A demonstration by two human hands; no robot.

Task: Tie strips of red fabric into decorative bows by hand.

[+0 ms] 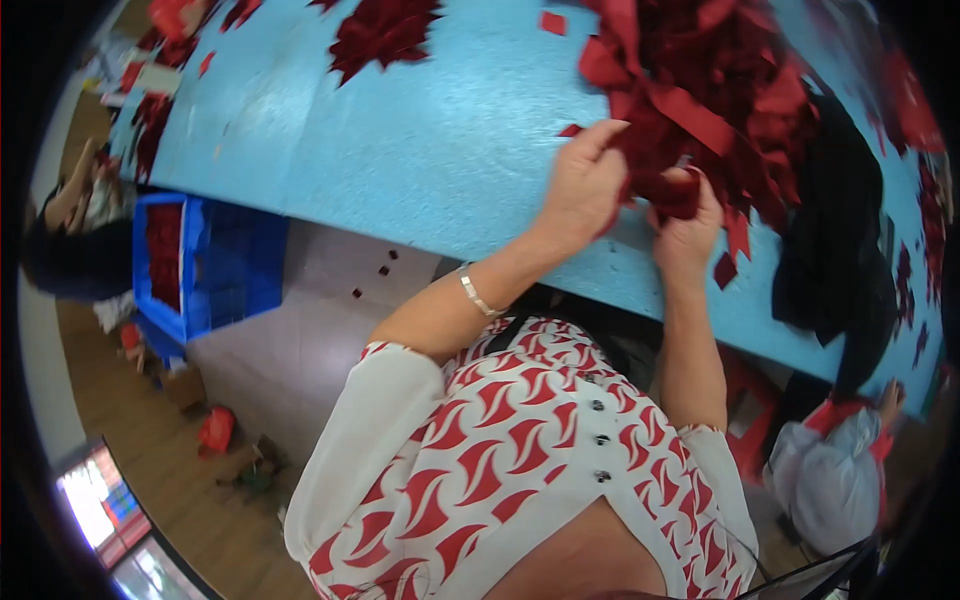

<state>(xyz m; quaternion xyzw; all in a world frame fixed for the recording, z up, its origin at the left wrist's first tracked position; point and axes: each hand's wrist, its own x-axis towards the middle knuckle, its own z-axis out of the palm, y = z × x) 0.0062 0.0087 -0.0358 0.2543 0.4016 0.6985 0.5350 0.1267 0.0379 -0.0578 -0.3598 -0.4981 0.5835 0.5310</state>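
Fingers (603,137) of the left hand (583,190) and right hand (690,235) hold red cloth (672,198) by a red heap (725,90) on the blue table (430,150).

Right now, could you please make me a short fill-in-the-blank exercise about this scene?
1. The left hand and right hand hold fabric that is dark ____.
2. A bracelet circles the ____ arm.
3. The tabletop is light ____.
4. The black cloth lies to the hands' ____.

Missing words: red; left; blue; right.
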